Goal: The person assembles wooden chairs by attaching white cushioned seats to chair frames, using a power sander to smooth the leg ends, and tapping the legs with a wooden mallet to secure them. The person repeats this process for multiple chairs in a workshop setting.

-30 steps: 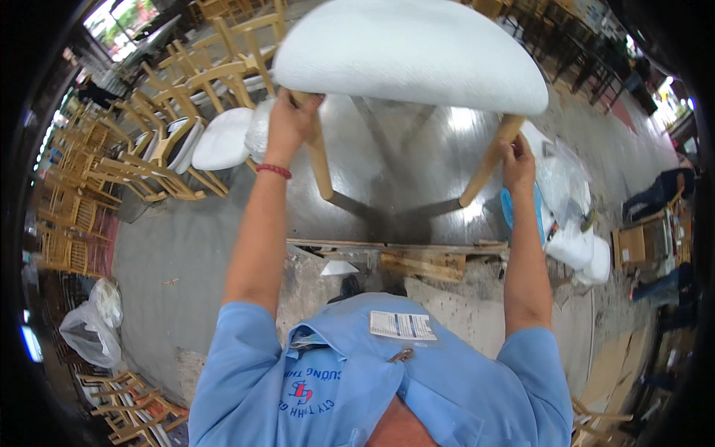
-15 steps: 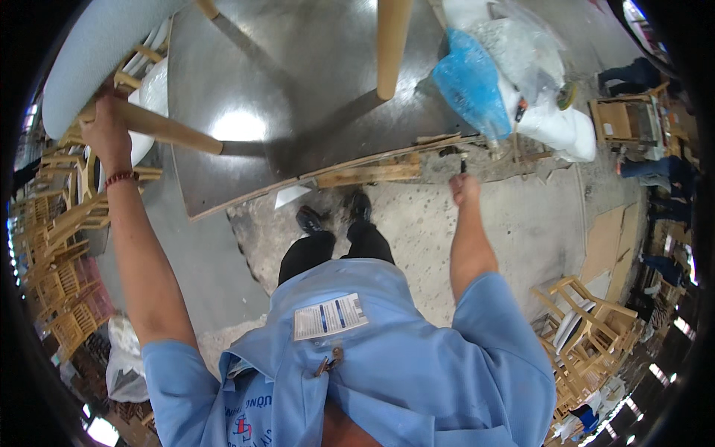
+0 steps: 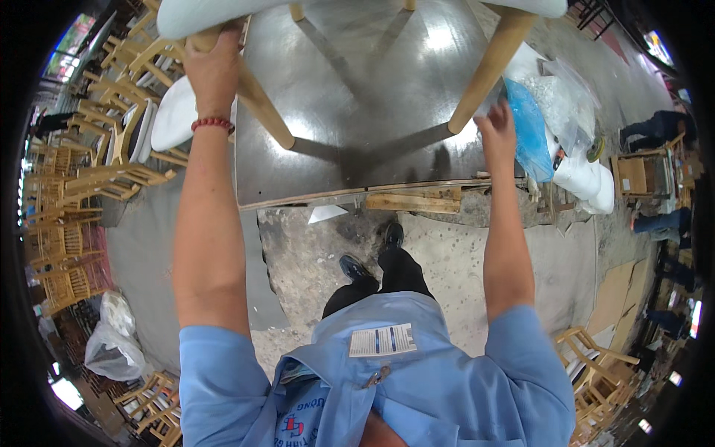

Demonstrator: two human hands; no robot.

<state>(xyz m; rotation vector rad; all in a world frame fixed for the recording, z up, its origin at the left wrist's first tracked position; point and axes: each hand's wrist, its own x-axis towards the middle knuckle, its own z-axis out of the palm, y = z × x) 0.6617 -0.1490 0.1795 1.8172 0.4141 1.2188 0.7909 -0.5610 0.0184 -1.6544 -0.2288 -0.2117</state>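
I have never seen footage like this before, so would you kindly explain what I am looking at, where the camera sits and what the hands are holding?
There is no machine here: a person in a light blue shirt works with two bare hands. The one picture comes from a wide fisheye camera worn on the person's head, looking down, so straight edges bend near the rim and the forearms rise from the lower edge.

The left hand, with a red bead bracelet at its wrist, grips a pale wooden leg of a white-seated chair held overhead. The right hand touches the chair's other near leg; whether it grips is hard to tell.

Below is a dark, shiny metal-topped table. At its right edge lie a blue plastic bag and clear plastic wrapping. Stacked wooden chair frames fill the floor to the left.
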